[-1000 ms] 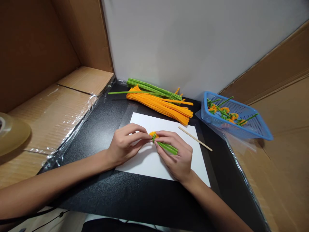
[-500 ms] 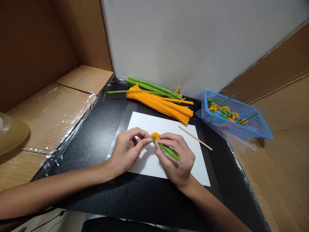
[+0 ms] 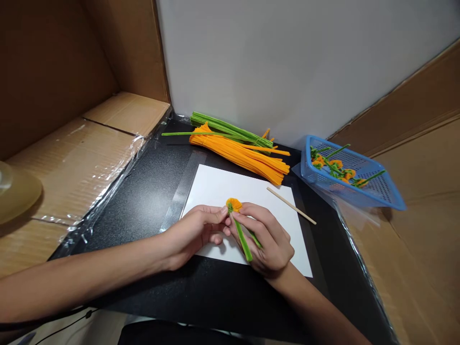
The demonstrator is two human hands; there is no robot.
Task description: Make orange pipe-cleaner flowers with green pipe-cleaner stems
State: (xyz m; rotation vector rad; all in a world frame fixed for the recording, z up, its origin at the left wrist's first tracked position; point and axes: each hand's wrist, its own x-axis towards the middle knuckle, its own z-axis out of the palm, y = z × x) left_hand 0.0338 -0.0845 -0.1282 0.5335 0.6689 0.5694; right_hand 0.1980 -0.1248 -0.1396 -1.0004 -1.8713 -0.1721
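Between my hands is a pipe-cleaner flower (image 3: 235, 204) with an orange head, a green twist at its base and green stem ends hanging down toward me. My left hand (image 3: 201, 230) pinches the green base between thumb and fingertips. From the other side, the fingers of my right hand (image 3: 268, 237) are closed around the flower just under its head, partly hiding the stems. Both hands are above a white sheet of paper (image 3: 215, 184). To their right a thin wooden stick (image 3: 291, 206) lies across the paper's edge.
Behind the paper lie a bundle of orange pipe cleaners (image 3: 240, 153) and a bundle of green pipe cleaners (image 3: 230, 125). A blue basket (image 3: 381, 196) at the right holds several orange and green flowers. Cardboard (image 3: 79, 158) borders the black table (image 3: 143, 177) on the left.
The flower has turned, so its green stem now points more toward me. My left fingers have shifted under it, and my right hand has rolled slightly.
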